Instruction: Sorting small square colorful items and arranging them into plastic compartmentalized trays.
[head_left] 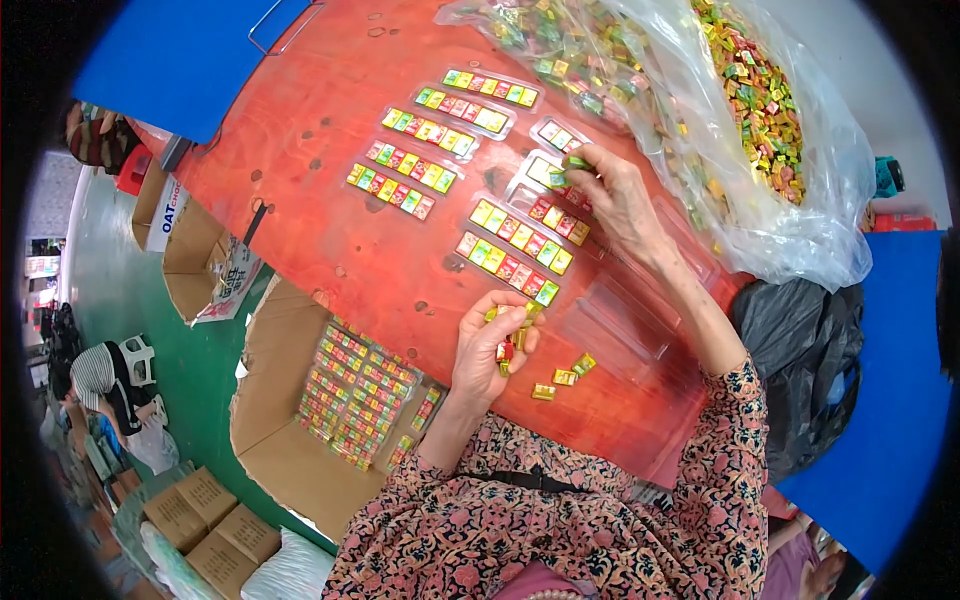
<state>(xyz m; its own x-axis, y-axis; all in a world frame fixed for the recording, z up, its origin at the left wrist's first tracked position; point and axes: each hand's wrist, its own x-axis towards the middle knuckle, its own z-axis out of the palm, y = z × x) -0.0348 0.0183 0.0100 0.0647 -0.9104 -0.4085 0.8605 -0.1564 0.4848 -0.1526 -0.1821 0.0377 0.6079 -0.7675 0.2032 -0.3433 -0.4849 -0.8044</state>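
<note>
My left hand (485, 350) is closed around several small wrapped candies (505, 352), yellow and red ones showing between the fingers. Farther up the red table, my right hand (620, 195) pinches a green wrapped candy (575, 162) above a partly filled clear plastic tray (528, 172). Just below that hand lies a tray with red and yellow candies (560, 222). Two filled trays (508, 268) are between my hands, and several more filled trays (390, 192) lie to the left. A few loose yellow candies (564, 377) rest right of my left hand.
Clear trays without candies (615, 320) lie below my right forearm. A big clear plastic bag (690, 130) of loose candies covers the far right. A cardboard box (290, 440) holding filled trays stands at lower left. A black plastic bag (800, 370) hangs by the right edge.
</note>
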